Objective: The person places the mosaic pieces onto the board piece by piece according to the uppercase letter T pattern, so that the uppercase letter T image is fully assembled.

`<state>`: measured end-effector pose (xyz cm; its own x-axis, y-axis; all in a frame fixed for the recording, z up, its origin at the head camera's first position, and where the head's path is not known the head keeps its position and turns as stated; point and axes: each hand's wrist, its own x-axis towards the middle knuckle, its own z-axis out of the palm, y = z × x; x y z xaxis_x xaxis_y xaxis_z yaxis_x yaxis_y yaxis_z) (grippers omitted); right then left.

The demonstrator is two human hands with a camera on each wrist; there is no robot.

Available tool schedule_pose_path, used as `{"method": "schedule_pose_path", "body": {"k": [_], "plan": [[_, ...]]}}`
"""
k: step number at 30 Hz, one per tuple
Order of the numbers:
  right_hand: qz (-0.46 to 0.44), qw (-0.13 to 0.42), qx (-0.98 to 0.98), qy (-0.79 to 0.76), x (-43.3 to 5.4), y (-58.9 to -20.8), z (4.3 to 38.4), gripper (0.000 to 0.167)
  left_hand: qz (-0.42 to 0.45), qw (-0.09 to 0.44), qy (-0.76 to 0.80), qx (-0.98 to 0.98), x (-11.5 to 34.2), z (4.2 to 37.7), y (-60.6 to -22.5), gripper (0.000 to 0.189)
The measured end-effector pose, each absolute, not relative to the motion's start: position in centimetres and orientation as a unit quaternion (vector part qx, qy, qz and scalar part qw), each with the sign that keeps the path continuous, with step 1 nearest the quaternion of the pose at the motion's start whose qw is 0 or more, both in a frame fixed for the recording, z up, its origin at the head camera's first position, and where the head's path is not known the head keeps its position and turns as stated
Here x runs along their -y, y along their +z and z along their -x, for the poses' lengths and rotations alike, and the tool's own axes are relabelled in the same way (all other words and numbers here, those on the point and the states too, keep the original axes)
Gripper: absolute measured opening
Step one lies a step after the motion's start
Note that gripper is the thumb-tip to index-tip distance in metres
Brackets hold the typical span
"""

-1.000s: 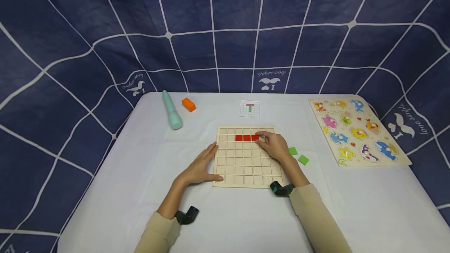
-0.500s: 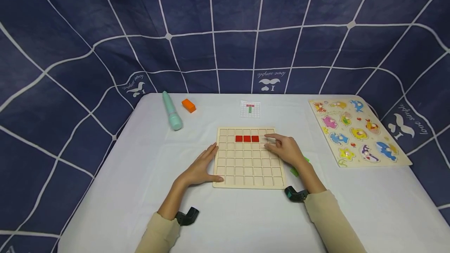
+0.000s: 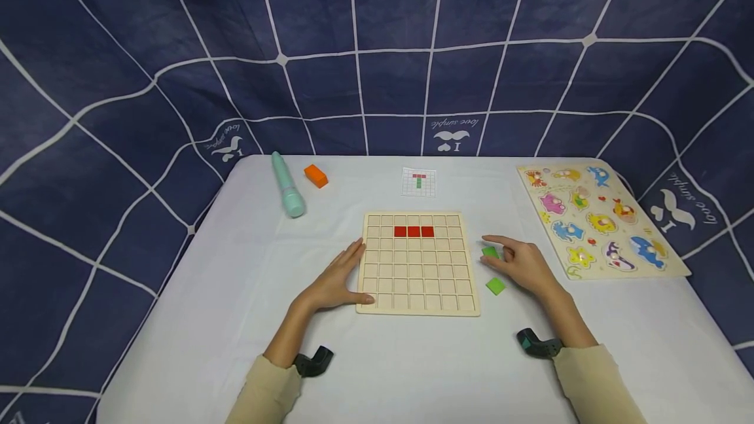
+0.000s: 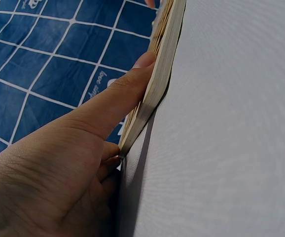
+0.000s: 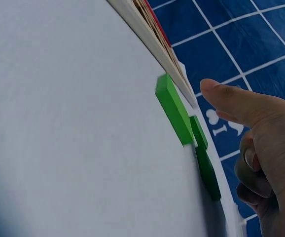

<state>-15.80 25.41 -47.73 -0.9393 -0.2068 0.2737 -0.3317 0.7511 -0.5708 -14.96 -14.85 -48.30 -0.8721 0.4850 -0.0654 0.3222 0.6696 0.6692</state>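
Note:
A wooden grid board (image 3: 421,273) lies in front of me, with three red square tiles (image 3: 414,231) side by side in an upper row. My left hand (image 3: 332,280) rests at its left edge, fingers spread; the thumb (image 4: 145,61) lies on the board's near corner. To the right of the board, my right hand (image 3: 523,265) hovers with thumb and index finger apart, around a green square tile (image 3: 491,252), holding nothing. Another green tile (image 3: 495,286) lies nearer me. In the right wrist view, several green surfaces (image 5: 174,111) appear near the thumb; a further tile is partly hidden.
Behind the board lies a pattern card (image 3: 419,182) showing a red and green T. A mint-green tapered object (image 3: 288,187) and an orange block (image 3: 316,176) sit back left. At right is an animal puzzle board (image 3: 601,221). A blue checked cloth (image 3: 389,77) hangs behind the table.
My right hand has left the rightmost red tile, which stays on the board, and moved right to the green tiles. My left hand has not moved.

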Motion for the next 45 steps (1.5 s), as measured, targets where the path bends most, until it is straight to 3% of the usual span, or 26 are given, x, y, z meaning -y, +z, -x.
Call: {"method": "schedule_pose_path", "body": {"k": [13, 23, 34, 45], "plan": [[-0.138, 0.094, 0.935, 0.312, -26.6, -47.8, 15.4, 0.041, -0.222, 0.124, 0.335, -0.907, 14.9, 15.0, -48.2, 0.118], [-0.126, 0.062, 0.943, 0.302, -26.8, -48.4, 15.4, 0.044, -0.224, 0.123, 0.335, -0.907, 14.9, 15.0, -48.4, 0.118], [-0.124, 0.087, 0.941, 0.304, -27.0, -48.9, 15.4, 0.030, -0.222, 0.122, 0.336, -0.907, 14.8, 14.9, -48.3, 0.118], [-0.142, 0.120, 0.933, 0.307, -26.4, -47.6, 15.5, 0.028, -0.224, 0.124, 0.334, -0.907, 14.8, 14.9, -48.1, 0.117]]}}
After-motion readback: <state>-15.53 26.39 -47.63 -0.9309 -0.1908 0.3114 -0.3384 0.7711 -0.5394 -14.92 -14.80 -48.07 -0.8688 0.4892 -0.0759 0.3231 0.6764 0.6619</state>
